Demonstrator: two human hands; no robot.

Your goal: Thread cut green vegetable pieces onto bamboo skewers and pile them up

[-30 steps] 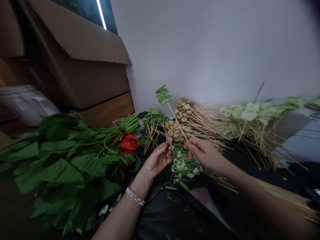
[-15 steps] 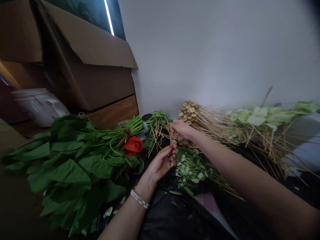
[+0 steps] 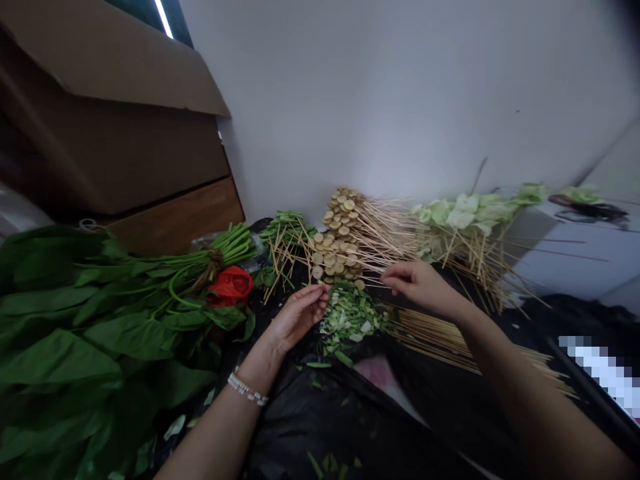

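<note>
Hovering just left of a loose heap of chopped green and white vegetable pieces [image 3: 350,317], the left hand [image 3: 297,317] is palm up, its fingers curled and its thumb close to the forefinger; whether the tips pinch anything cannot be told. The right hand [image 3: 425,287] is above the near end of the scene's pale skewer tips, right of the heap. Its fingers are bent and close together; whether they meet the thumb or grip anything cannot be told.

The heap lies on black plastic sheeting [image 3: 300,427]. A bundle of thin, bare bamboo skewers [image 3: 440,340] lies right of it, partly behind the right forearm. At the heap's far side are round, pale-yellow vegetable slices on skewers [image 3: 343,237], with cut green stems on skewers [image 3: 287,230] to their left and pale-green leaves on skewers [image 3: 465,210] to their right. Far left, a bunch of large, dark-green leafy stems [image 3: 100,320] lies beside a crumpled red plastic bag [image 3: 230,287], near an open brown cardboard box [image 3: 115,133].
</note>
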